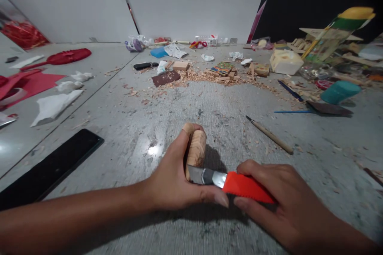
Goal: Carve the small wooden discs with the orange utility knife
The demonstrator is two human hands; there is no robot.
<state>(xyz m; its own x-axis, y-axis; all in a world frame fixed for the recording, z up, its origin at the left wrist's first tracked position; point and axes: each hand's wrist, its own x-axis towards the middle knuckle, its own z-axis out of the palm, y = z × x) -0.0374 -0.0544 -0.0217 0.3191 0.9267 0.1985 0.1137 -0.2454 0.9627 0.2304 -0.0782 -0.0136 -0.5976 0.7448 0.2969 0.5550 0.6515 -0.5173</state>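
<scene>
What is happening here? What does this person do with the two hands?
A person works on a grey surface. The left hand grips a small rounded piece of wood, and the right hand holds a knife by its red handle, with the blade against the lower end of the wood. The left thumb lies along the knife. Wood shavings are piled further back, and a thin wooden-handled tool lies to the right.
</scene>
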